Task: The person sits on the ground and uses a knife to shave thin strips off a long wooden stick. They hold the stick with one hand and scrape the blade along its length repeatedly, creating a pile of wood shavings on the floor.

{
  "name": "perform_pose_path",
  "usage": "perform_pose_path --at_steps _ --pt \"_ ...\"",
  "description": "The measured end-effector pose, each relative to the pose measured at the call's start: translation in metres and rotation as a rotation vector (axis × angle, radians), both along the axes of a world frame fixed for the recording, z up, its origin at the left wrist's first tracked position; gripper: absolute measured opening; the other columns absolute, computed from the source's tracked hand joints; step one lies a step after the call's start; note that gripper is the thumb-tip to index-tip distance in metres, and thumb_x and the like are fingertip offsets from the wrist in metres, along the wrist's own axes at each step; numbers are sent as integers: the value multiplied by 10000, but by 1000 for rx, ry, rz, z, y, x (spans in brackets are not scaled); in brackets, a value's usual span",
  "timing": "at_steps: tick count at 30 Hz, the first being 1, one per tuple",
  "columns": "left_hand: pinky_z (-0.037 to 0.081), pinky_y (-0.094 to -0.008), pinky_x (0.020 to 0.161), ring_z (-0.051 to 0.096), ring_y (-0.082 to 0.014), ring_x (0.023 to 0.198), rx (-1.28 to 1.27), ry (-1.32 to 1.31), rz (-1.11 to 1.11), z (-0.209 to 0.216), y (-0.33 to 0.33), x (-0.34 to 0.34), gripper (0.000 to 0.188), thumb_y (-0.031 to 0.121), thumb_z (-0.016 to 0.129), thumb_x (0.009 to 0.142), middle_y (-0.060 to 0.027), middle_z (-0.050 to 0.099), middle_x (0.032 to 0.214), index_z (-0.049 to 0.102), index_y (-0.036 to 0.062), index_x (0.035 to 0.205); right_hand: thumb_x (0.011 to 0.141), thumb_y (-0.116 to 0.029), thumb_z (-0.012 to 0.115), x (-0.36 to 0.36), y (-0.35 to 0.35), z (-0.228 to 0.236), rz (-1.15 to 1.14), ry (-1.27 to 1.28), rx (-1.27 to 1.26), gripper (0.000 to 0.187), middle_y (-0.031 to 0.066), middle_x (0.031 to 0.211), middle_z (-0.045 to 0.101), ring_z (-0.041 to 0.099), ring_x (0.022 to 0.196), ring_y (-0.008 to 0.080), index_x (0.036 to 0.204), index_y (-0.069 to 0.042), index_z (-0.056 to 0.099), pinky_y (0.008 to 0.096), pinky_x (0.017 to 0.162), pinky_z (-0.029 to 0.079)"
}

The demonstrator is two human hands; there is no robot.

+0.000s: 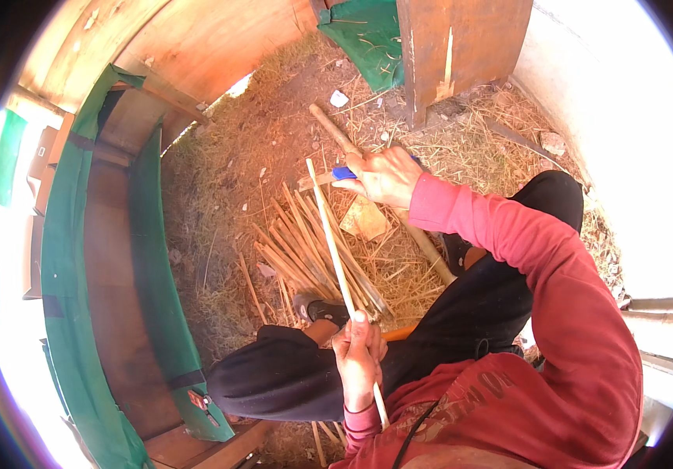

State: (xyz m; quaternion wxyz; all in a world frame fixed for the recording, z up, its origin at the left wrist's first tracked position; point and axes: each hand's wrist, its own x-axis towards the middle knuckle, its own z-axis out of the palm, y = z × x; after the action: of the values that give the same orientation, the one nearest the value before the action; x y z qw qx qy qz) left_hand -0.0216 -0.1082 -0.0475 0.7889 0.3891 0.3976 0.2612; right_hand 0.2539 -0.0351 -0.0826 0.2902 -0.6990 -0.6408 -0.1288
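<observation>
My left hand (pixel 360 361) is closed around the lower part of a long, pale wooden strip (pixel 328 227), which slants up and away from my lap. Further out, my right hand (pixel 385 177) grips the blue handle (pixel 343 173) of what looks like a knife. Its dull brownish blade (pixel 314 181) points left, close to the upper end of the strip; I cannot tell whether they touch. Under the held strip, a bundle of split wooden strips (pixel 293 246) lies fanned out on the ground by my shoe.
A thick round stick (pixel 428 254) lies beyond the bundle, passing below my right hand. A yellowish flat piece (pixel 365 218) rests beside the strips. Green-covered wooden framing (pixel 148 234) stands left, a wooden panel (pixel 461 47) at the far side, and a pale wall (pixel 586 86) right. Straw litters the dirt.
</observation>
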Motion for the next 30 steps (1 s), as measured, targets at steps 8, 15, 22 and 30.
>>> perform_pose_path --at_steps 8,15,22,30 --pt "188 -237 372 289 -57 370 121 -18 98 2 7 -27 374 209 494 1001 28 365 488 437 86 652 970 -432 439 117 14 -64 -611 245 -207 460 163 734 671 658 607 270 814 -70 675 416 533 503" --pt "228 -208 353 316 -61 354 168 -30 -24 0 17 -14 351 269 490 1003 0 399 458 519 60 721 963 -438 497 -3 -2 33 67 420 -227 378 86 522 513 512 411 265 897 -69 545 402 408 398" --pt "195 -219 359 260 -55 343 -10 -274 -44 6 12 -5 372 281 451 1017 20 329 436 440 89 698 906 -439 582 -55 -33 23 383 206 22 371 105 526 517 547 432 307 836 -77 541 431 426 410" --pt "195 -227 363 272 -59 344 129 -349 -174 10 -13 -9 368 268 449 1017 25 329 462 436 77 702 975 -416 474 21 -11 39 -300 152 62 393 113 506 515 531 390 270 848 -51 544 405 372 386"
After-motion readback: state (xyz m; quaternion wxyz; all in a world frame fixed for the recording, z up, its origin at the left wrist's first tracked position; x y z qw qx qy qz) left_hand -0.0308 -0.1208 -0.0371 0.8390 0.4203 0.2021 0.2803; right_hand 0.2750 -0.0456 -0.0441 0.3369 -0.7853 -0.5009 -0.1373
